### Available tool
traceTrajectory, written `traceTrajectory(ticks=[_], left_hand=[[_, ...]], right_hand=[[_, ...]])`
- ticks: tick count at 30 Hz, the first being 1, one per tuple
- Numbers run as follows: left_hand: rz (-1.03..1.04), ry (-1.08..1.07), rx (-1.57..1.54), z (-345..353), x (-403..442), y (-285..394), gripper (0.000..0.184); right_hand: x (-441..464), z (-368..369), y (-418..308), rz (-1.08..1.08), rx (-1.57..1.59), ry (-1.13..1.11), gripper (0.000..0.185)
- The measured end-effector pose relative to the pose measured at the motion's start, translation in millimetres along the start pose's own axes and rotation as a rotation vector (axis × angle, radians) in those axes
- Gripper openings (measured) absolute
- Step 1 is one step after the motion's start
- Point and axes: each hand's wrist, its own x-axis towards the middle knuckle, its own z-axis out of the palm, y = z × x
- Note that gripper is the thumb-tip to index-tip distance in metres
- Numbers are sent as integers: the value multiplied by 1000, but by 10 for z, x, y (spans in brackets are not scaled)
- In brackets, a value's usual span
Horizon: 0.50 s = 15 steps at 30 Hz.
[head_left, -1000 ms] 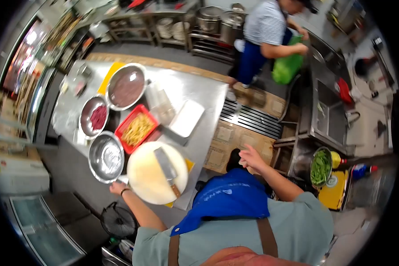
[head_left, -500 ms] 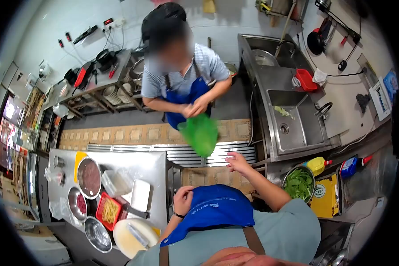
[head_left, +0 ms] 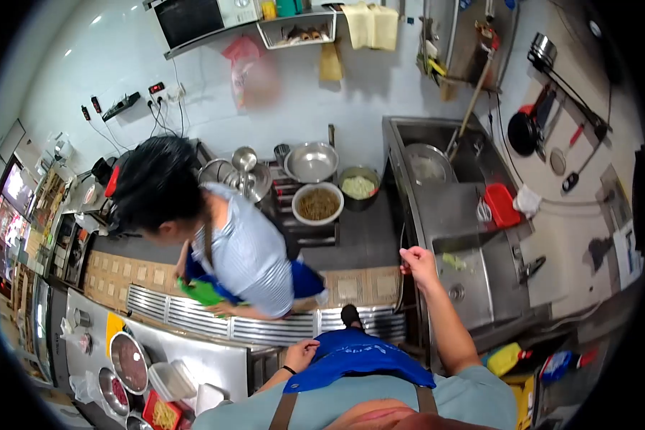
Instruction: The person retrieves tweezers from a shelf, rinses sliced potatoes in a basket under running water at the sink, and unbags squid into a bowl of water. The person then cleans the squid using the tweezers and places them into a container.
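Note:
My left hand, with a dark band on its wrist, is by the side of my blue apron. Its fingers are curled in and nothing shows in them. My right hand is raised in front of me near the sink edge, its fingers bent together with no object visible. A co-worker in a striped shirt is bent over at the left, with a green plastic bag by their hands.
A double steel sink stands on the right, holding some green scraps. Pans and a white bowl of brown food sit by the back wall. A steel table with bowls is at front left. A metal drain grate crosses the floor.
The co-worker has turned and moved left, taking the green bag along. My view has shifted forward. My right hand has gone from spread fingers to bent ones.

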Motion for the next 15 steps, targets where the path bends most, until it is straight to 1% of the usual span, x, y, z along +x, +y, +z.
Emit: traceTrajectory(ticks=[2,4,5,6,8,10,12,13,14,15], left_hand=[[-43,4,17,109,447,110,19],[-7,16,-113,184,961,281,18],[46,5,-112,174,1210,328,19],[54,18,-106,131,1441,449,19],[93,51,10,-2,1782,700,18],[126,92,50,-96,2051,694,18],[82,174,11,-233,2246,762,18],[126,255,12,-263,2346,725,18],[63,289,36,-299,2410,663,17],[-3,325,60,-336,2456,595,16]], right_hand=[[327,-75,-276,90,-32,45,33],[799,-128,-673,-7,-151,62,39],[1069,-167,-867,-97,-180,57,39],[1351,-192,-1086,-187,-203,51,39],[1854,-137,-1655,-361,-149,65,39],[2428,-3,-2296,-545,-130,23,38],[2945,270,-2992,-726,-194,15,33],[3253,442,-3387,-857,-223,5,28],[3594,566,-3746,-983,-297,-24,24],[3962,744,-4100,-1123,-440,88,22]])
